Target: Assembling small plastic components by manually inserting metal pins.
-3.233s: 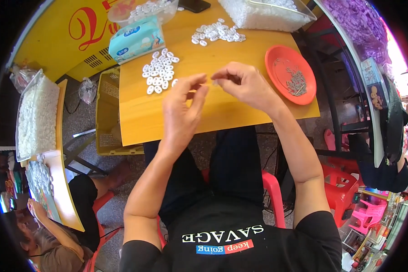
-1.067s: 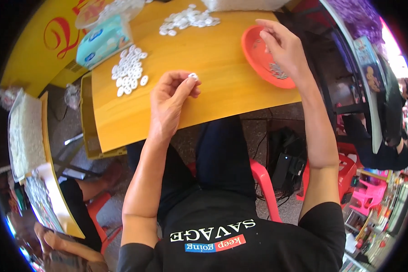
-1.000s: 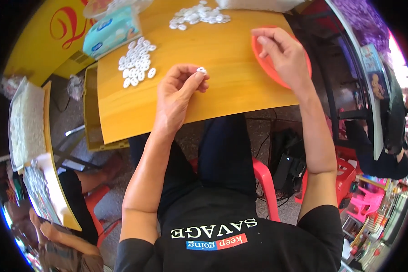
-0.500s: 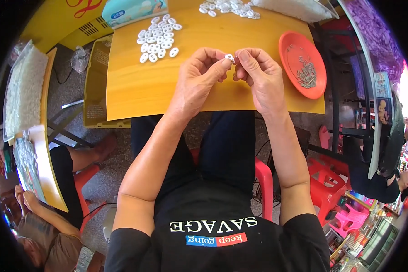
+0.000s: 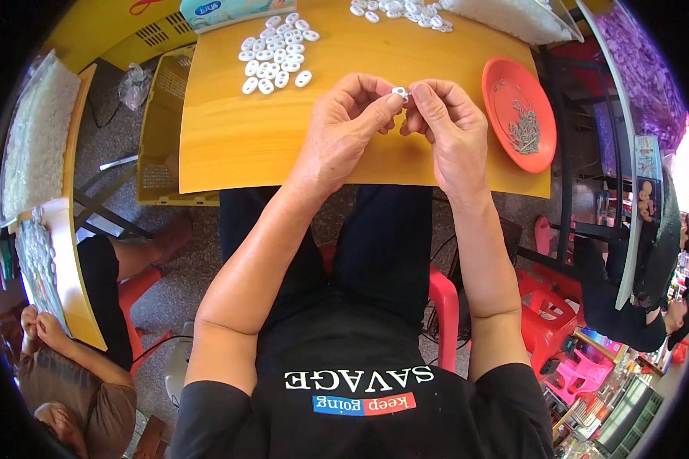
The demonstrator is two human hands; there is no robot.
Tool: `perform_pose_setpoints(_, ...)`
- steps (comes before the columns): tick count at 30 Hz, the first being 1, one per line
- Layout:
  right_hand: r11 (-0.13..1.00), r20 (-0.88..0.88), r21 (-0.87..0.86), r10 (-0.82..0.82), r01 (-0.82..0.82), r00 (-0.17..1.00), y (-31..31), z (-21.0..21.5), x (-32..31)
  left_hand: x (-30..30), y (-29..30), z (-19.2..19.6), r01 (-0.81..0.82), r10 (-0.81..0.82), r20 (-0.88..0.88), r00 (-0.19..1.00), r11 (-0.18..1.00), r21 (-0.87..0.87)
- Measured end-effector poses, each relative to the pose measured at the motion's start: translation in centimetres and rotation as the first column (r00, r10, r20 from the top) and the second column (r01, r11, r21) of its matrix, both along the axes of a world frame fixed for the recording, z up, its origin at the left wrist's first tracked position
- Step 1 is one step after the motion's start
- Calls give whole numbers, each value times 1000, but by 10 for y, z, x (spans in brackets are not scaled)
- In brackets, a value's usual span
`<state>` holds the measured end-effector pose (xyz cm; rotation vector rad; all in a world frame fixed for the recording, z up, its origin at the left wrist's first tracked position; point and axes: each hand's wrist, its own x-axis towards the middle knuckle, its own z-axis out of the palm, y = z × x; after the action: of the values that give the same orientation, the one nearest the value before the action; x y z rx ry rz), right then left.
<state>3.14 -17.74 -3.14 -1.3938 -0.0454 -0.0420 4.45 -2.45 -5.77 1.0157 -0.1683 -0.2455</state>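
My left hand (image 5: 343, 128) pinches a small white oval plastic piece with holes (image 5: 400, 92) between thumb and fingertips, over the table's front part. Close against the piece, my right hand (image 5: 453, 126) has its thumb and forefinger pressed together. Whatever lies between those right fingertips is too small and hidden to name. Left of my hands, a cluster of similar white two-holed pieces (image 5: 279, 55) is spread on the yellow wooden table (image 5: 245, 145). On the right, a red oval plate (image 5: 500, 84) holds a heap of small grey metal pieces (image 5: 525, 130).
More white pieces (image 5: 406, 11) lie at the far edge beside a clear bag of white parts (image 5: 505, 17). A tissue pack (image 5: 230, 12) sits far left. A yellow crate (image 5: 161, 115) stands left of the table. Another person (image 5: 76, 375) works at a left table.
My right fingertips have come closer to the white piece and now meet it. The table and its contents appear slightly shifted in view; my left hand keeps its pinch.
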Motion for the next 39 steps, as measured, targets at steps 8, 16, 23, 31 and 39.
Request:
perform_pose_setpoints(8,995,40,-95,-17,21,999,2,-1,1,0,0,-2,-11,11,5,1000,1000,16)
perform_pose_setpoints(16,988,92,-140,-46,59,995,6,-2,1,0,1,-1,-20,20,-6,1000,1000,20)
perform_pose_setpoints(23,982,190,-152,-82,112,978,12,-11,2,-2,-1,2,-79,79,-13,997,997,-1)
perform_pose_setpoints(31,992,63,-108,-51,57,997,5,-5,8,3,-4,-1,-124,123,23,992,991,45)
perform_pose_setpoints(39,972,124,-234,-2,31,992,6,1,7,1,-2,-2,-103,103,6,995,995,4)
